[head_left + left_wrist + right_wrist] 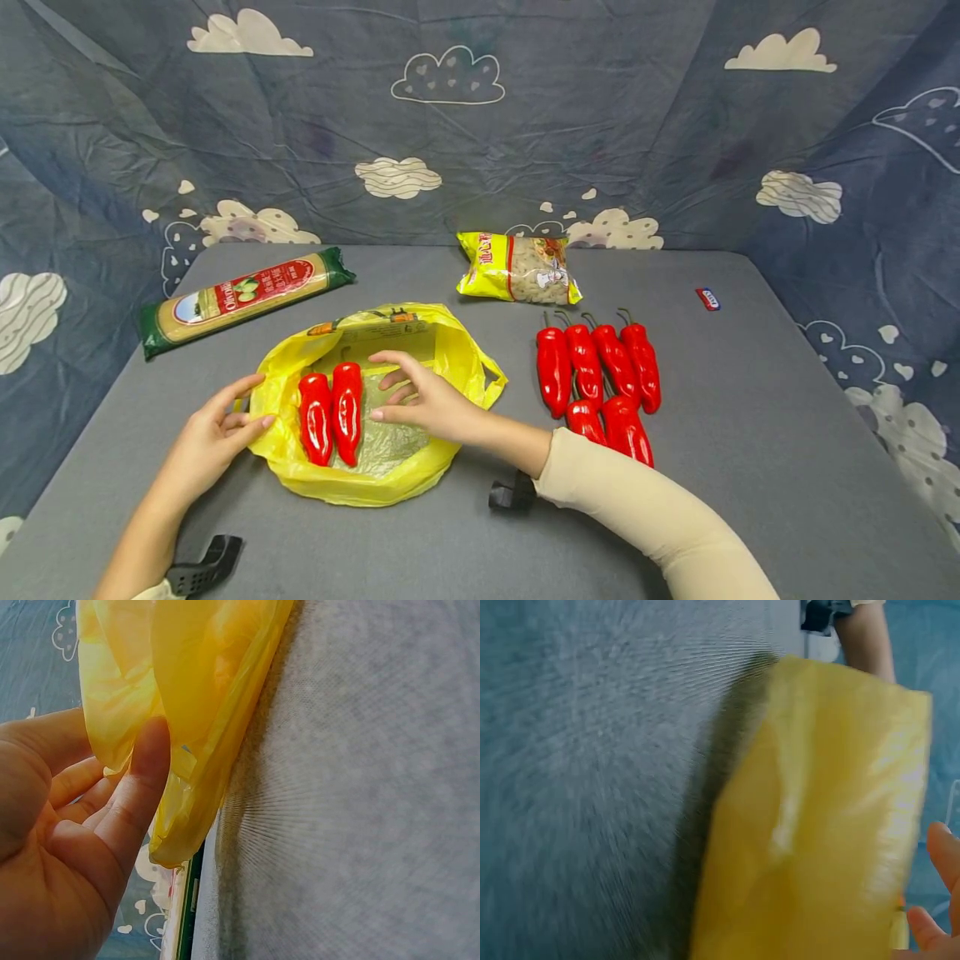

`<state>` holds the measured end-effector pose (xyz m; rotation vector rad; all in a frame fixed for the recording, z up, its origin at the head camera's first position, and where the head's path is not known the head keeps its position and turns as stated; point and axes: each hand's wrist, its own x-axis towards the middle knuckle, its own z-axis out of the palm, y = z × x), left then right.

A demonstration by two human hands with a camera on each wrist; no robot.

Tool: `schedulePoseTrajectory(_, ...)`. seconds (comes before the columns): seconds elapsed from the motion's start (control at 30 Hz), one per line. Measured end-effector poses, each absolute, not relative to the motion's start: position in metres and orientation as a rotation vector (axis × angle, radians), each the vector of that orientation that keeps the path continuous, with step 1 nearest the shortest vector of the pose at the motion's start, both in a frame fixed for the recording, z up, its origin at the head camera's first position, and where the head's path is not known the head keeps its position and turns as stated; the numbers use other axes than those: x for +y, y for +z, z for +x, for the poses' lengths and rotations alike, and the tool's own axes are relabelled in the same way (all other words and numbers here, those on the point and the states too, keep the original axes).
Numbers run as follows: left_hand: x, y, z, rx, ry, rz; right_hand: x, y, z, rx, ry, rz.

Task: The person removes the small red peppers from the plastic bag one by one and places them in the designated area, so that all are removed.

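A yellow plastic bag (367, 496) lies with its mouth spread toward me. Two red peppers (316, 421) rest side by side in its left part. My left hand (212, 440) pinches the bag's left rim between thumb and fingers; the left wrist view shows the thumb (150, 750) over the yellow film. Over the bag's opening, to the right of those peppers, hovers my right hand (435, 406), fingers parted and nothing held. Only some of its fingertips (943, 855) enter the right wrist view, beside the bag wall (817, 825). Several more red peppers (617, 358) lie in two rows to the right.
Behind the bag at the left lies a long spaghetti pack (247, 297) with green ends. A yellow and clear food packet (519, 268) sits at the back middle. One small red and blue piece (707, 299) is at the right. Cloud-print cloth (600, 125) hangs behind the grey table (750, 467).
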<state>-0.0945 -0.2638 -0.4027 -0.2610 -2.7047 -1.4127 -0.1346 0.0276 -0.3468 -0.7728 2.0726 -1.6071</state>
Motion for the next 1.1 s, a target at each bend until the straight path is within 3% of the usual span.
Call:
schedulePoseTrajectory(0.2, -0.264, -0.403, -0.094, -2.709, -1.412, -0.259, 0.011, -0.393, -0.152, 2.033, -1.57, -0.688)
schedulePoseTrajectory(0.3, -0.263, -0.402, -0.094, -2.716, -1.408, -0.254, 0.006, -0.399, -0.154, 2.024, -1.552, -0.646)
schedulePoseTrajectory(1.1, -0.263, -0.402, -0.093, -2.759, -1.37, -0.24, -0.026, -0.398, -0.163, 2.228, -1.239, -0.705)
